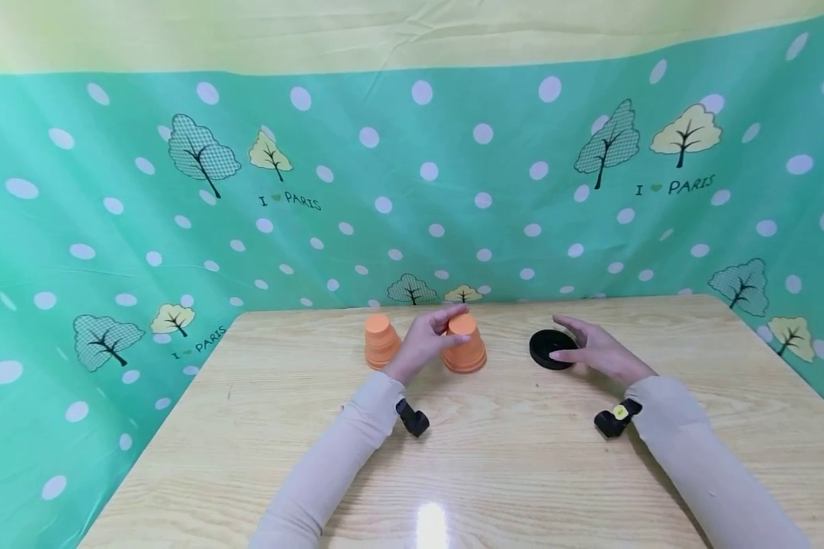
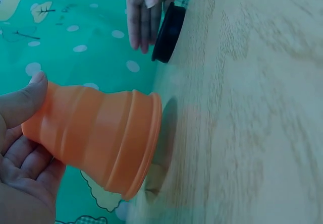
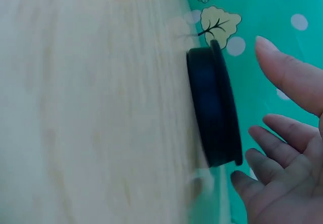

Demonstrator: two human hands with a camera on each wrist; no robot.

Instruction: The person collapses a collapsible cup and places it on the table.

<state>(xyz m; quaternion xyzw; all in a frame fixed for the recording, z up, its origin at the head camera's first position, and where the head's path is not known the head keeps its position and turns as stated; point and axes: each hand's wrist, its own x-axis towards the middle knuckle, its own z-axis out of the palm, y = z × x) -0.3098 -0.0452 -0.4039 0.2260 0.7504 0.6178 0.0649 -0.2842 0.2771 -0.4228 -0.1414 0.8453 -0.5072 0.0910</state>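
Observation:
My left hand (image 1: 429, 341) holds an orange stepped, tapered cup (image 1: 465, 354) by its narrow end. The cup is upside down, wide rim low over the wooden table. In the left wrist view the thumb lies on one side of the cup (image 2: 96, 133) and the fingers on the other. My right hand (image 1: 597, 351) hovers at a low, round black dish (image 1: 544, 349), its thumb and fingers spread. The right wrist view shows a gap between those fingers and the rim of the dish (image 3: 214, 105).
A second orange stepped cup (image 1: 381, 343) stands upside down left of the held one, close to my left hand. The wooden table (image 1: 508, 457) ends at the back against a green dotted cloth (image 1: 453, 191).

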